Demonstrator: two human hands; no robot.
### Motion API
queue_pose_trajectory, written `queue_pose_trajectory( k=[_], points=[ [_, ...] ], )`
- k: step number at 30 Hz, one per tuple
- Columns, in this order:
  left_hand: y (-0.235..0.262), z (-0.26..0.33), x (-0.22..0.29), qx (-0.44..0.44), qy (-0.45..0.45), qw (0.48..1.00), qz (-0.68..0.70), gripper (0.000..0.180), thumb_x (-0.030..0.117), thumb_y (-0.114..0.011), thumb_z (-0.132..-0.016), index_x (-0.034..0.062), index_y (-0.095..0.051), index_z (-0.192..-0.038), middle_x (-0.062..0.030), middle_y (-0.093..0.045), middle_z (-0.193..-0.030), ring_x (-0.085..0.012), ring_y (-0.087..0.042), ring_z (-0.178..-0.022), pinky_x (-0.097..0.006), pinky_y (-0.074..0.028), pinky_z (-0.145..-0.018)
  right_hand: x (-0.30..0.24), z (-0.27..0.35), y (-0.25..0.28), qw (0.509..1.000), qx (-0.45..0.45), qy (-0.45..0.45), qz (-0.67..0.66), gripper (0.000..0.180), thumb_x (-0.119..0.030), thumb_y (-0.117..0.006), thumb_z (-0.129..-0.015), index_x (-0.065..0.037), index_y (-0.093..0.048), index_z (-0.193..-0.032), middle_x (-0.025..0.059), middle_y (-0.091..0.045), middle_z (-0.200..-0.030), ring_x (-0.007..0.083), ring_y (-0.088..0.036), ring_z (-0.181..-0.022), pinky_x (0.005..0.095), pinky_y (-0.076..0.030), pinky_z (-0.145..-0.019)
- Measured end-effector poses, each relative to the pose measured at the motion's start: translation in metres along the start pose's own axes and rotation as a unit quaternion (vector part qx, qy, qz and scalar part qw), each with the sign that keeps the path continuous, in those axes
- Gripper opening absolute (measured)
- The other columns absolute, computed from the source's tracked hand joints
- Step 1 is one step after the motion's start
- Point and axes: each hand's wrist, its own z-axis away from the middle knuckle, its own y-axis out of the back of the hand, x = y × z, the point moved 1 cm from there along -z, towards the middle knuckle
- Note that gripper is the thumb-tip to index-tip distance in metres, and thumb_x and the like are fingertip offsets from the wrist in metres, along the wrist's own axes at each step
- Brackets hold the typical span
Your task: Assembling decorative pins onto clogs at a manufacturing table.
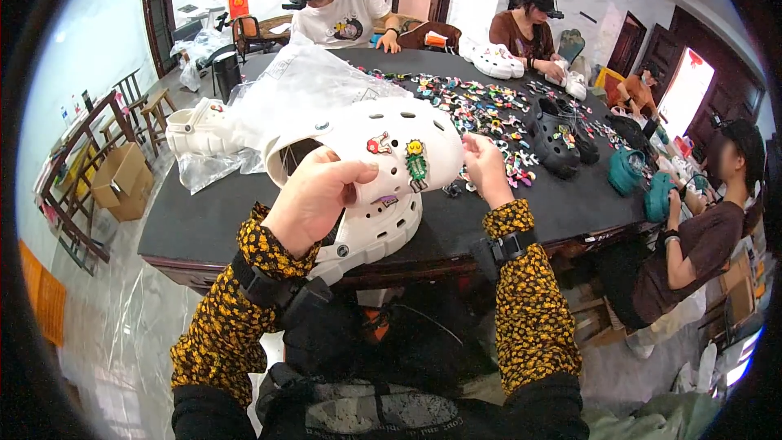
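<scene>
My left fingers [358,172] are gripping the clog's [397,124] side, right fingers [470,144] touching its toe, by the surface's [218,218] near edge; it's probably feeling light, springy.

Lower white clog [393,225] partly hidden; many charms [489,118] individually indistinct.

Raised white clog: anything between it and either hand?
Nothing visible. The left hand grips the raised white clog near its opening; the right hand is right at its toe, contact unclear. Another white clog sits below, not between.
</scene>
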Motion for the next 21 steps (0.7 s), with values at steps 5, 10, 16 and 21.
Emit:
queue_pose_trajectory(
  k=[5, 10, 16, 21],
  points=[
    [-0.003, -0.001, 0.001, -0.011, -0.008, 1.0, 0.019, 0.029, 0.001, -0.054, -0.082, -0.0063, -0.059, -0.11, -0.0144, -0.065, -0.106, -0.0222, -0.066, -0.091, -0.036, -0.053, -0.084, -0.075, 0.01, 0.026, 0.958, 0.13, 0.035, -0.253, 0.017, -0.003, -0.055, -0.091, 0.004, -0.061, -0.105, 0.0068, -0.066, -0.094, 0.0099, -0.06, -0.081, 0.025, -0.05, -0.073],
    [-0.001, -0.006, 0.005, -0.029, -0.006, 0.998, 0.06, 0.024, 0.003, -0.058, -0.082, -0.0044, -0.062, -0.104, -0.0118, -0.066, -0.1, -0.0188, -0.065, -0.086, -0.032, -0.053, -0.077, -0.137, 0.053, 0.027, 0.954, 0.152, 0.238, -0.105, 0.016, 0.0, -0.055, -0.087, 0.0, -0.061, -0.101, 0.0124, -0.063, -0.089, 0.0247, -0.06, -0.083, 0.0335, -0.048, -0.076],
    [0.0, 0.003, 0.03, -0.037, -0.001, 0.997, 0.07, 0.024, -0.001, -0.055, -0.082, -0.0082, -0.059, -0.105, -0.0162, -0.065, -0.102, -0.0246, -0.066, -0.087, -0.039, -0.054, -0.082, -0.153, 0.063, 0.024, 0.933, 0.162, 0.321, 0.017, 0.025, 0.003, -0.057, -0.079, -0.001, -0.061, -0.103, 0.013, -0.06, -0.092, 0.0305, -0.054, -0.089, 0.0388, -0.042, -0.079],
    [-0.009, 0.018, 0.039, -0.045, -0.021, 0.997, 0.051, 0.019, 0.0, -0.054, -0.084, -0.0104, -0.06, -0.099, -0.0171, -0.066, -0.098, -0.0259, -0.066, -0.087, -0.039, -0.055, -0.08, -0.158, 0.069, 0.023, 0.925, 0.163, 0.344, 0.01, 0.025, 0.002, -0.058, -0.08, -0.002, -0.061, -0.104, 0.0111, -0.061, -0.094, 0.0288, -0.055, -0.09, 0.0385, -0.041, -0.081]
  ],
)
